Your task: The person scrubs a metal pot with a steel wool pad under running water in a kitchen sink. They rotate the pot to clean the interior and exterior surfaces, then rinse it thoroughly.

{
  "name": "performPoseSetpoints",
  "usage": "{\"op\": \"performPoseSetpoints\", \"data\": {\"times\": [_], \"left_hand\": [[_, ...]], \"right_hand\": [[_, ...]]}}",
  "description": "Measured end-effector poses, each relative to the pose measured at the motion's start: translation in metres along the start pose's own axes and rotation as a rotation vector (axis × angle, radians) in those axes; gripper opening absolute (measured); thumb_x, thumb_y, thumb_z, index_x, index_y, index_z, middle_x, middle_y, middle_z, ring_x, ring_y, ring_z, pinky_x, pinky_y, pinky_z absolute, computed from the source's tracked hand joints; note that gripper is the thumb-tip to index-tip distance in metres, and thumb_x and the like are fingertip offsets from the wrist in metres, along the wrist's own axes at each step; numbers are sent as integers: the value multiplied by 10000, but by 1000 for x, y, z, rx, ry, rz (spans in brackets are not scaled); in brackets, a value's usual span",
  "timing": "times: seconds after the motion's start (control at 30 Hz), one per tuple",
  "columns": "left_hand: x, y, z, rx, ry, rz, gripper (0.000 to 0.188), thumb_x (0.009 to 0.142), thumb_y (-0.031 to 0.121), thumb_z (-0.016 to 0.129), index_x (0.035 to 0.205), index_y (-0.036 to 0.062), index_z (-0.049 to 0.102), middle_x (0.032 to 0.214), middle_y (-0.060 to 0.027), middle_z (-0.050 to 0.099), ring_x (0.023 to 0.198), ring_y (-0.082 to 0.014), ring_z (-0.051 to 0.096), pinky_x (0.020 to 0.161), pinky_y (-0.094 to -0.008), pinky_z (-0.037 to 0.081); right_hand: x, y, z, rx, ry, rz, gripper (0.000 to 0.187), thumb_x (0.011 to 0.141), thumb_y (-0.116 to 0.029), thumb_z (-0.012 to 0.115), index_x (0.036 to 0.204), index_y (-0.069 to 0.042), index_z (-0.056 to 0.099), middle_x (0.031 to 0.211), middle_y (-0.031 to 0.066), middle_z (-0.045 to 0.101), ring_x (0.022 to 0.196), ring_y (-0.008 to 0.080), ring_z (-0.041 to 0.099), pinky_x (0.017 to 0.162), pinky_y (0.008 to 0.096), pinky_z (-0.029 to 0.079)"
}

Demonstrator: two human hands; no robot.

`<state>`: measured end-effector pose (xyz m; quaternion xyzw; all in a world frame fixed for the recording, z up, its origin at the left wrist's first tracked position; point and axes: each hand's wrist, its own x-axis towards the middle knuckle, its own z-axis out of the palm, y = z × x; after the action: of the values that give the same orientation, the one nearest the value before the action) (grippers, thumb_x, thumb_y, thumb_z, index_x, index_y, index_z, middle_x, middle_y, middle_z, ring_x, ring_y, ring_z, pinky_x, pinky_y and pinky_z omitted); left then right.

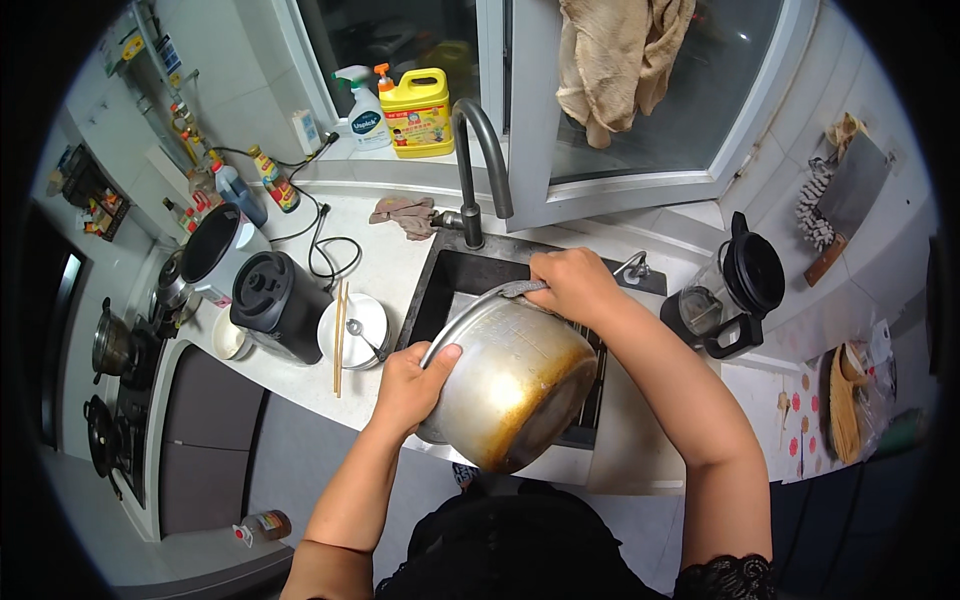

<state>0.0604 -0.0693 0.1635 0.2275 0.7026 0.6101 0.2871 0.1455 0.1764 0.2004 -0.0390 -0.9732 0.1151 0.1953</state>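
A silvery metal pot (515, 375) with brown stains round its lower wall is tilted over the near side of the dark sink (455, 275). Its base faces toward me and down to the right, and its inside is hidden. My left hand (410, 388) is closed on the left side of the rim, thumb on the outer wall. At the far side of the rim, my right hand (572, 285) closes round a small grey cloth-like piece (522, 288) pressed over the edge. The dark faucet (480, 165) arches above the sink, behind the pot.
Left of the sink stand a white bowl (370, 312) with a spoon and chopsticks (340, 350), and a black lidded appliance (275, 300). A blender jug (740, 280) is at right. A spray bottle (365, 120) and yellow jug (420, 120) sit on the sill beside the open window (640, 195).
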Motion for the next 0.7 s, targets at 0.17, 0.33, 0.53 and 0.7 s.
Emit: {"op": "performPoseSetpoints", "data": {"times": [0.17,0.33,0.53,0.7], "left_hand": [[4,-1,7,231,42,100,406,868,362,658,781,-34,638,595,-76,599,551,-114,531,521,-301,438],[14,-6,17,310,50,116,412,807,380,716,792,-26,643,638,-122,644,562,-157,590,545,-327,466],[6,-7,18,260,21,174,479,719,429,782,818,-21,650,657,-132,656,569,-173,617,557,-318,485],[-3,-8,17,308,15,118,547,708,494,769,818,-27,647,654,-136,651,576,-194,622,564,-326,484]], "right_hand": [[7,-30,-3,-57,-30,-40,172,713,-183,689,789,-49,612,762,128,665,758,324,658,692,426,524],[2,-77,-5,-57,-84,-165,76,710,-96,622,751,-32,628,753,129,663,720,288,665,648,388,535],[-24,-72,12,201,201,-102,164,751,-191,671,830,-49,695,872,98,658,830,290,626,746,391,509],[-19,-44,10,220,11,218,167,736,-213,702,834,-77,711,859,94,661,817,295,625,749,374,506]]}}
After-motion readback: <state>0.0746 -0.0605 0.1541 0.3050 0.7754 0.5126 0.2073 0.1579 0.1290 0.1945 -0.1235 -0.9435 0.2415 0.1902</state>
